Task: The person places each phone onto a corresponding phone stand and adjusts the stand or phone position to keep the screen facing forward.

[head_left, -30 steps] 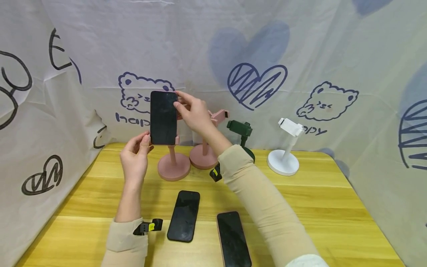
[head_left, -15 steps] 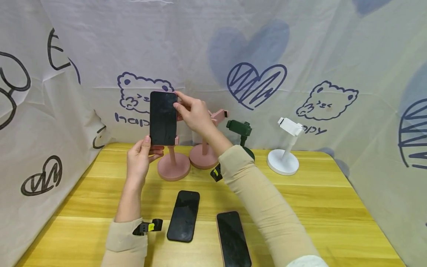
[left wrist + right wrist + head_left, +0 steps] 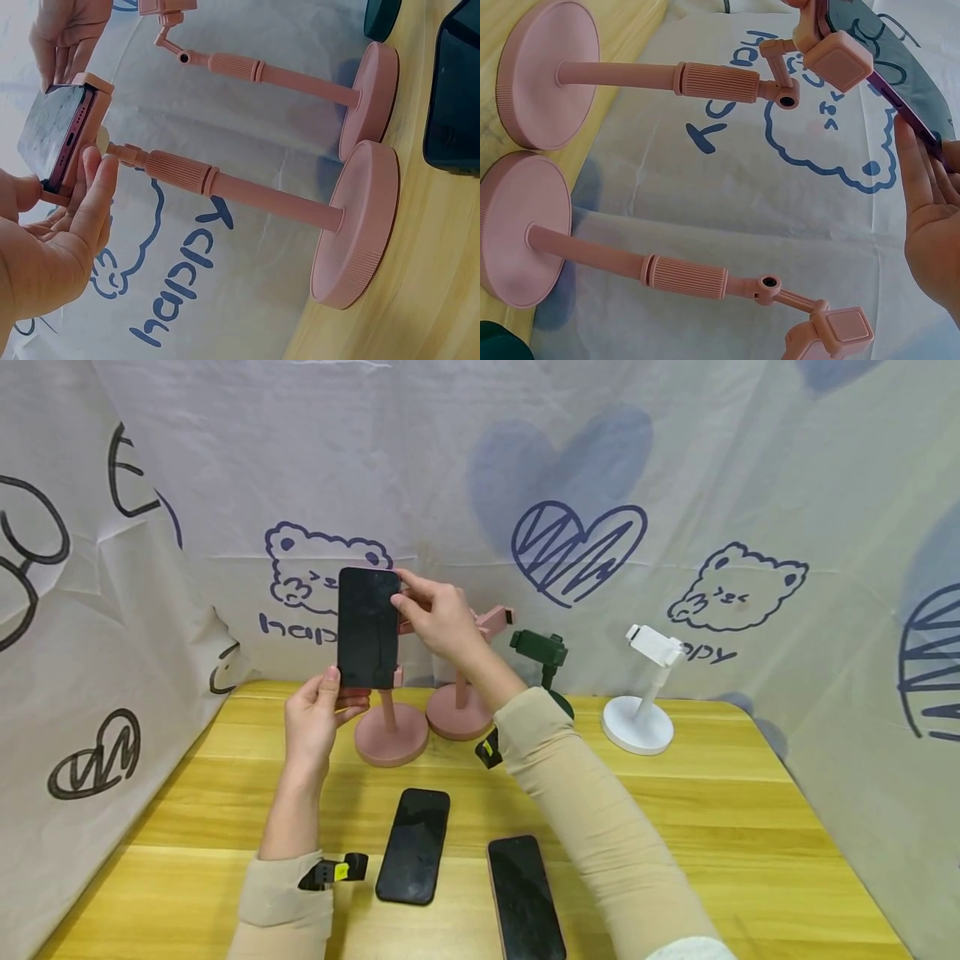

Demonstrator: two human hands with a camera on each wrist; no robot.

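Since the earliest frame, a second back, we see the left hand (image 3: 310, 714) shift in from the lower left corner, its fingers now reaching under and behind the upright phone (image 3: 367, 627), which itself sits a shade lower; the right hand (image 3: 438, 618) has hardly moved. Both hands are grasping that phone: the left grips its lower left corner, thumb at the edge, and the right pinches its upper right edge between thumb and fingers. In the left wrist view we find the phone between the two ends of the clamp (image 3: 96, 81) atop the front pink stand (image 3: 392, 735), so we judge this mounting nearly done, though with neither hand let go we cannot tell whether the clamp bears it alone. Left over, as we read it, are the black phone (image 3: 412, 846) and the pink-edged phone (image 3: 527, 897), both lying flat on the wooden table (image 3: 712, 827), while the rear pink stand (image 3: 459, 714), the green stand (image 3: 542, 647) and the white stand (image 3: 637, 727) carry no phone
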